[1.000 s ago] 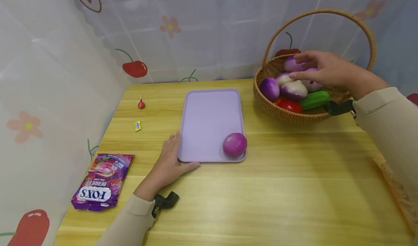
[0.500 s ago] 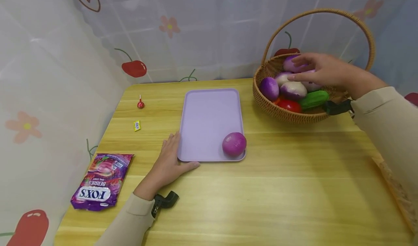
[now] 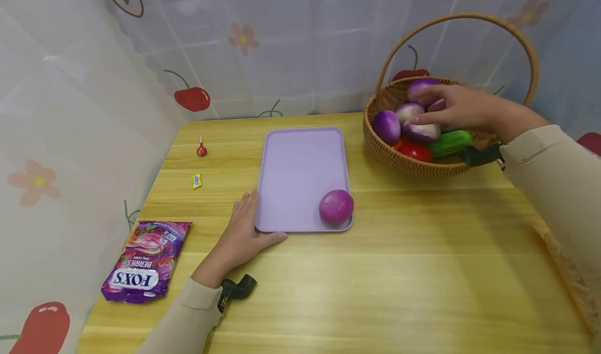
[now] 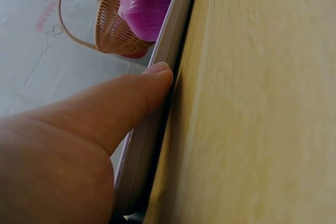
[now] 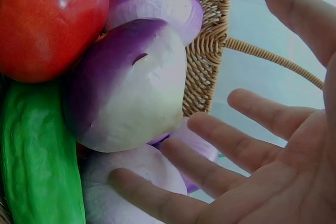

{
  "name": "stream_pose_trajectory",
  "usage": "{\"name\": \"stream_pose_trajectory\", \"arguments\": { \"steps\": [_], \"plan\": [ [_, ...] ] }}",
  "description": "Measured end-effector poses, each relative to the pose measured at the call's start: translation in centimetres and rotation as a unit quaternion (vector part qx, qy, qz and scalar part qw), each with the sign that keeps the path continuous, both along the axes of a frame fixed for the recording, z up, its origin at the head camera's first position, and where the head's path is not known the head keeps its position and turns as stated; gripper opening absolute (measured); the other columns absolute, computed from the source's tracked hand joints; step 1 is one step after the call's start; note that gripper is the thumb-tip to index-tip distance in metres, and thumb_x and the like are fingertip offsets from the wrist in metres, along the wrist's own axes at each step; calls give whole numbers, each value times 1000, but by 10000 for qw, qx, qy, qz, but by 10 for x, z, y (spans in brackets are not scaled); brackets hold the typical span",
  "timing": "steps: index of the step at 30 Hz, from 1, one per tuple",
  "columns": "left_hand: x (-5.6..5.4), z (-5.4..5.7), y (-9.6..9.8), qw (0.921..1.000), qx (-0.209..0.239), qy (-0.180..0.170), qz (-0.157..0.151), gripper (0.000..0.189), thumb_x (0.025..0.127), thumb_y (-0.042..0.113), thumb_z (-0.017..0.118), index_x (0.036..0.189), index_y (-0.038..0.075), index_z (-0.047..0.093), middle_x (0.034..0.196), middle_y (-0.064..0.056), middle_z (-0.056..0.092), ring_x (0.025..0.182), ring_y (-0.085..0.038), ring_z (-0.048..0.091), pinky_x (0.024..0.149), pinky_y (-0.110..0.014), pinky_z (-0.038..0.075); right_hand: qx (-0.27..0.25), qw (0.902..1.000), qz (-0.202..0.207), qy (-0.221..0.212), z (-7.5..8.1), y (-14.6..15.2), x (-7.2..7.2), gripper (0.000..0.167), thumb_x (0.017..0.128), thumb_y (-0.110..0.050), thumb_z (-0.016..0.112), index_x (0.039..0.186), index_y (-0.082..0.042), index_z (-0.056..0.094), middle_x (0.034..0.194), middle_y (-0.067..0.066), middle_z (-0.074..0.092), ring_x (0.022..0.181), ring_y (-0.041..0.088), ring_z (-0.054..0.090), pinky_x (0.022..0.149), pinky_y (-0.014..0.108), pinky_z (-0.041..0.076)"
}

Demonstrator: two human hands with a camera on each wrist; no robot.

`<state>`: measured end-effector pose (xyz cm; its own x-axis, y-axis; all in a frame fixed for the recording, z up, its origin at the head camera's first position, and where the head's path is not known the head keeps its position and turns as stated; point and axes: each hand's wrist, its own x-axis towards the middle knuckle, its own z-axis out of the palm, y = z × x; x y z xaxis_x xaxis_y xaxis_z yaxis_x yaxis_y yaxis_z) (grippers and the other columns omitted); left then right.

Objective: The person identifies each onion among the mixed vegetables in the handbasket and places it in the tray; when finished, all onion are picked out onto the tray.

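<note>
In the head view my left hand (image 3: 241, 236) lies at the near-left corner of a lilac tray (image 3: 300, 166), fingers along its left side. Its thumb (image 4: 121, 103) presses against the tray's near edge. A purple onion (image 3: 336, 207) sits in the near-right corner of the tray. My right hand (image 3: 462, 108) reaches over a wicker basket (image 3: 399, 162), spread and holding nothing. Just beyond its fingertips in the right wrist view is a purple-and-white turnip (image 5: 131, 93). More such turnips, a red tomato (image 5: 52, 24) and a green cucumber (image 5: 39, 156) lie in the basket.
Along the left of the table are a purple candy bag (image 3: 147, 262), a small yellow sweet (image 3: 196, 180) and a red lollipop (image 3: 201, 149). The basket's tall handle (image 3: 532, 61) arches behind the right hand. A bag with an orange edge (image 3: 565, 278) lies at the right edge.
My right hand has shifted slightly left and lower over the basket, its fingers tipping down toward the turnips. The left hand, tray and onion have not moved.
</note>
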<state>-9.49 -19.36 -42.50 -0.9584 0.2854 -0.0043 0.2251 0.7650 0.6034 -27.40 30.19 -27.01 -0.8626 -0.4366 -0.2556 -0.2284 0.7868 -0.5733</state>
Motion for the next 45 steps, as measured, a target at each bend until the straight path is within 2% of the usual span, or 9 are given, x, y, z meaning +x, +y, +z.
{"name": "stream_pose_trajectory", "arguments": {
  "steps": [5,9,14,18,22,28,32,38,45],
  "plan": [
    [0,0,0,10000,13,-12,0,128,86,63,81,166,-5,8,173,-21,8,159,-36,1,127,-48,-2,429,9990,105,-86,-5,1,-1,92,102,-54,65,166,-2,24,160,29,33,142,52,35,111,74,31],
    [0,-1,1,10000,24,-34,-6,128,86,63,81,166,-5,8,173,-21,8,159,-36,0,127,-48,-2,546,9983,181,23,-8,-1,-1,84,100,-55,69,160,-3,38,155,26,42,136,49,42,110,70,33],
    [1,0,1,10000,28,-83,7,128,86,63,81,166,-4,7,173,-21,7,159,-35,0,127,-47,-3,440,9977,499,92,-15,-5,-1,74,99,-43,76,151,1,50,148,24,51,129,42,50,107,63,41],
    [1,1,2,10000,15,-80,13,128,86,62,81,166,-5,8,173,-21,8,159,-35,0,127,-47,-3,480,9949,817,343,-19,-7,-3,68,96,-35,82,148,1,56,143,20,56,120,34,55,102,55,46],
    [1,1,2,10000,28,-72,21,127,86,61,82,166,-5,8,173,-21,8,159,-35,0,127,-46,-3,640,9914,968,607,-21,-8,-6,66,93,-31,85,144,2,59,141,22,58,117,34,57,99,56,47],
    [0,0,2,10000,71,-61,-6,126,87,59,83,166,-5,8,173,-22,8,159,-36,0,127,-47,-3,605,9923,906,593,-21,-8,-6,60,95,-25,83,144,0,61,139,21,59,117,34,55,100,54,45],
    [0,0,1,10000,59,-39,-12,126,87,59,82,166,-5,9,173,-22,8,159,-36,0,127,-48,-3,608,9930,801,617,-18,-6,-5,61,97,-30,81,147,-2,59,135,21,60,113,35,55,96,54,46],
    [0,-1,1,10000,15,-35,-7,126,87,61,82,166,-5,9,173,-22,8,159,-36,1,127,-48,-2,462,9976,448,272,-11,-4,-3,71,100,-40,75,155,-3,49,155,27,44,134,47,45,106,67,39],
    [-1,0,1,10000,32,-31,-18,126,87,59,82,166,-6,9,173,-22,8,159,-36,1,127,-48,-2,319,9984,323,346,-4,-5,-1,72,99,-43,75,156,-8,50,157,25,41,136,47,42,107,67,39]
  ]
}}
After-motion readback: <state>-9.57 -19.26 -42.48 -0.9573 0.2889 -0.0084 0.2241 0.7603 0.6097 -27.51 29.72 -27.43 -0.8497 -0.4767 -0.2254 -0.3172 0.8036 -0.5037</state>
